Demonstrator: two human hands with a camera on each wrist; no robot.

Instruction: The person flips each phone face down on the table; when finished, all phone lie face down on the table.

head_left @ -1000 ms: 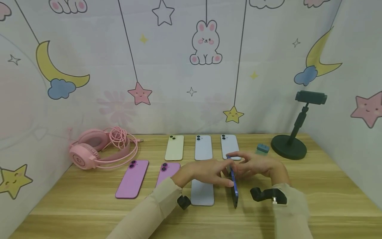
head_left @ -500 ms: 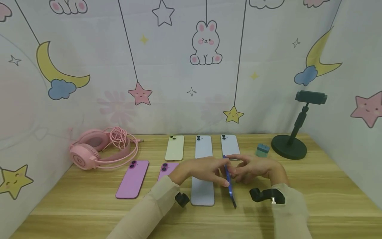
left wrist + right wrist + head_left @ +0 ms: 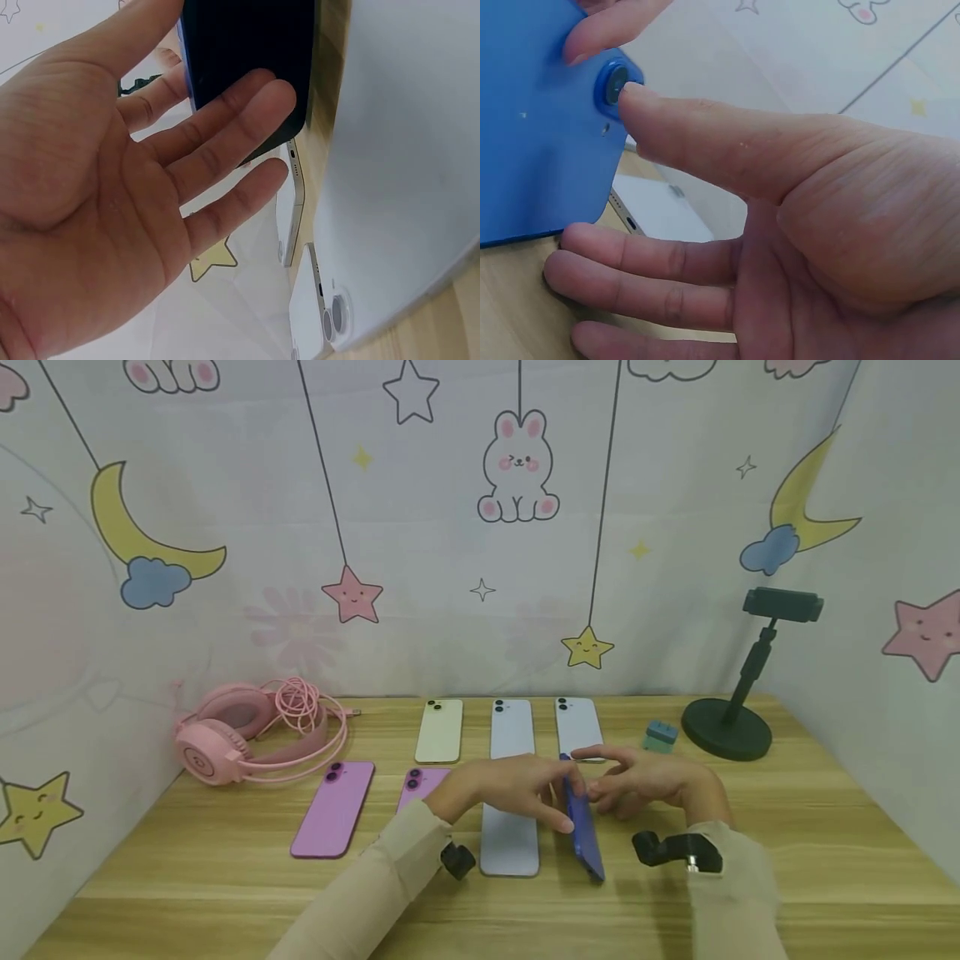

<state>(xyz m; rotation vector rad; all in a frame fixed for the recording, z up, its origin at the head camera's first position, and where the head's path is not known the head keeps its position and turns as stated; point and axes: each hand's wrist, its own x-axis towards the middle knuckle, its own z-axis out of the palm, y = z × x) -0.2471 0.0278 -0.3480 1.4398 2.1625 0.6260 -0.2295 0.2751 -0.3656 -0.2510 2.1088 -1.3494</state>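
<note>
Dark blue phone point(image 3: 583, 831): stood tilted on its long edge on the desk point(image 3: 787, 852), just right of a light blue phone point(image 3: 509, 839) lying flat, and held between both hands. Left hand point(image 3: 517, 789) was open, its straight fingers point(image 3: 225, 142) pressed flat on the dark screen side; right hand point(image 3: 645, 781) was open too, thumb tip point(image 3: 641, 105) touching the camera lens on the blue back, fingers extended beneath. Also present: pink headset point(image 3: 247, 735), black phone stand point(image 3: 738, 710).
</note>
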